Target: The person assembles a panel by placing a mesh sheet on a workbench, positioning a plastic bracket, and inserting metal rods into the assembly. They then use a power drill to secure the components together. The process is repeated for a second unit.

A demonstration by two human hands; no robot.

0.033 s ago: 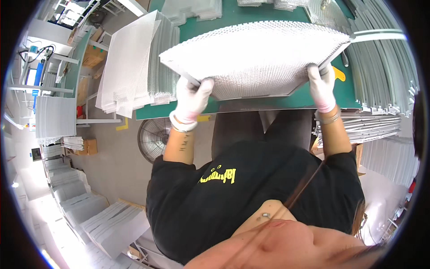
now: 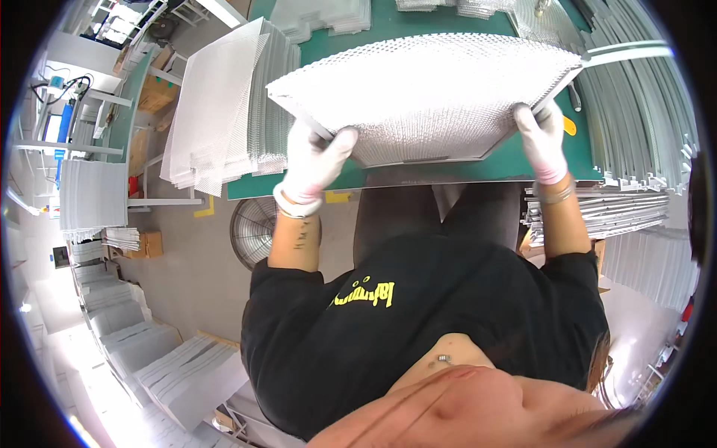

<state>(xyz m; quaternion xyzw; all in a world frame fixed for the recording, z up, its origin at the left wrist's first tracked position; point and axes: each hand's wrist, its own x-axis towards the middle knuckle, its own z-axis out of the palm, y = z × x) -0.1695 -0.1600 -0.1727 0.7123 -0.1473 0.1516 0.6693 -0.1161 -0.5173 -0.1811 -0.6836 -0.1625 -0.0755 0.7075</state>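
A silver metal mesh panel [image 2: 433, 97] with thin frame strips along its edges is held tilted over the green table, close to its near edge. My left hand [image 2: 317, 157], in a white glove, grips the left frame strip near the lower corner, thumb on the mesh side. On the opposite side my right hand [image 2: 539, 138], also gloved, is closed on the right edge, its thumb against the mesh. The fingers behind the panel are hidden. From the upper right corner a light metal strip [image 2: 627, 54] sticks out to the right; whether it is joined to the panel I cannot tell.
The green table [image 2: 258, 186] carries a stack of mesh sheets [image 2: 213, 104] on the left and long metal strips [image 2: 635, 112] on the right. A yellow object [image 2: 570, 126] lies beside my right hand. Below stands a round floor fan [image 2: 254, 231]. More strips [image 2: 605, 213] are stacked under the right side.
My left hand and forearm have shifted slightly to the left, and my right hand slightly to the right. The panel stays nearly in place, with both hands still gripping it.
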